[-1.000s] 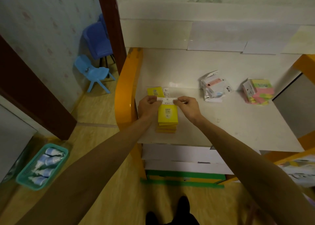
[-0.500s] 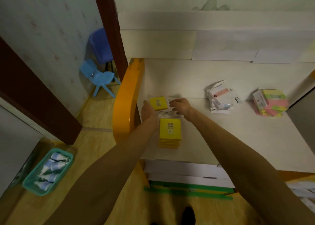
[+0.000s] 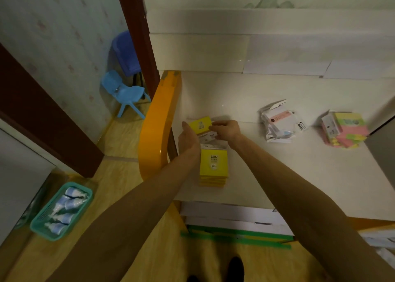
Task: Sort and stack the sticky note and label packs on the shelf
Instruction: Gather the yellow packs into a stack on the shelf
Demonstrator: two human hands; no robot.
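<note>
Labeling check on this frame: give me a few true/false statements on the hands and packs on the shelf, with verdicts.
1. Both hands are at a yellow pack behind the yellow stack. True: left hand, right hand.
2. The yellow stack sits at the shelf's right end. False: it is near the orange left side panel.
3. The pink and green pack pile is held by the right hand. False: it lies untouched at the far right.
4. A clear-wrapped white pack pile lies between the yellow stack and the pink and green pile. True.
</note>
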